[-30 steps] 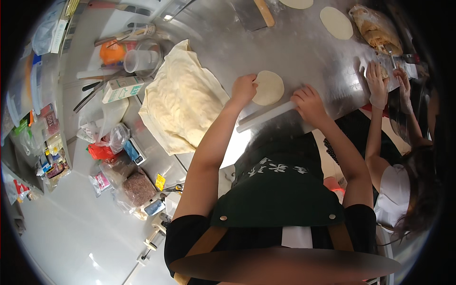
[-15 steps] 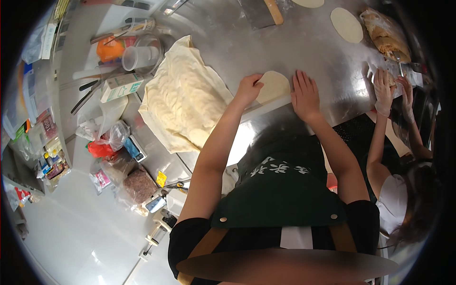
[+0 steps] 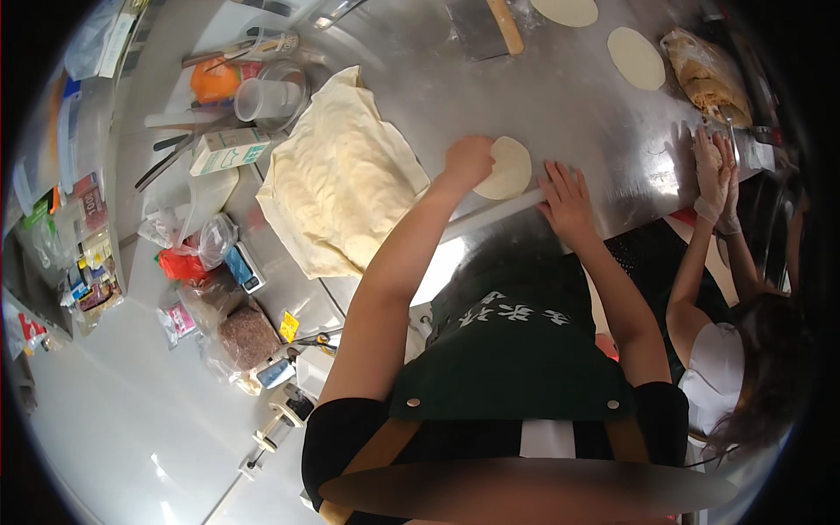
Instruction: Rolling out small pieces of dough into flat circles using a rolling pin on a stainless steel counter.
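Steel worktop (image 3: 411, 79) is worked at its near edge. Its left part is covered by a pale draped sheet (image 3: 341, 179), ridged on top. Toward the right end a plastic bag (image 3: 707, 77) of brown filling is set down, left open. Wooden-handled blade (image 3: 505, 26) is laid flat toward the far edge. White rolling pin (image 3: 494, 216) is lined up along the near edge, its left end hidden behind the forearm. Right hand (image 3: 567, 203) is spread, placed at the pin's right end. Left hand (image 3: 470, 162) is curled, the left rim of the dough disc (image 3: 509, 171) pinched at its fingertips; disc is kept flat just beyond the pin. Near the right end, a co-worker's gloved hands (image 3: 715, 179) are pressed together; what is held there cannot be told. Two more rounds (image 3: 636, 59) are spaced toward the far right corner, well apart from the disc.
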{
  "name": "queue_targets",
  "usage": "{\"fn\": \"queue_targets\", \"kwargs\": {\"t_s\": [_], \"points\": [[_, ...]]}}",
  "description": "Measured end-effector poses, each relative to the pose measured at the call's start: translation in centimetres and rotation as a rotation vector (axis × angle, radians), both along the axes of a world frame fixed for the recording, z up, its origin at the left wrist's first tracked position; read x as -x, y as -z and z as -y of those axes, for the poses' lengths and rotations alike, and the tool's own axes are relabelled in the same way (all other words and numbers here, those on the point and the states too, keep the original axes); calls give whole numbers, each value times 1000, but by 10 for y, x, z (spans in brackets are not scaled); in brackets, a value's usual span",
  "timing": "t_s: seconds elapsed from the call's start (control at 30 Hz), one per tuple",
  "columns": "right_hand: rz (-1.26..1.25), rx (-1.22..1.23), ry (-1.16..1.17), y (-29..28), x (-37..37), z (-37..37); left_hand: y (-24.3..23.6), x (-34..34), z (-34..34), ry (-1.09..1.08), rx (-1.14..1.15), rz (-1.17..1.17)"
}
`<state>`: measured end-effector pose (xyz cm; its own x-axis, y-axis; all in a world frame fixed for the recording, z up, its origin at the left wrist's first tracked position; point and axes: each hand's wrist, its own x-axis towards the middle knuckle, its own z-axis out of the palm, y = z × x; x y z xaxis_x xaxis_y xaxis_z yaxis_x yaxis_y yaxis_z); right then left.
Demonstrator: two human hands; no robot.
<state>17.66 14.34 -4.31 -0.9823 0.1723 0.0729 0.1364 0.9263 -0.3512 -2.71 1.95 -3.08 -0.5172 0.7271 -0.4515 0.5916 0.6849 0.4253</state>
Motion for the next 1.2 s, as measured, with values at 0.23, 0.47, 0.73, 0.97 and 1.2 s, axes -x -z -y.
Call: {"fn": "queue_targets", "kwargs": {"t_s": [0.23,0.47,0.73,0.97,1.2], "points": [[-34,161,-137,-17,-23,-18,-47,-26,13,-129,-258,186],[-40,145,-173,-19,20,-27,-1,2,39,-172,-150,154],[-160,-78,1,11,81,-6,14,6,40,-267,-286,308],[0,-52,60,17,80,4,33,15,30,-404,-368,474],[2,-29,49,11,76,5,6,23,10,-83,-11,179]]}}
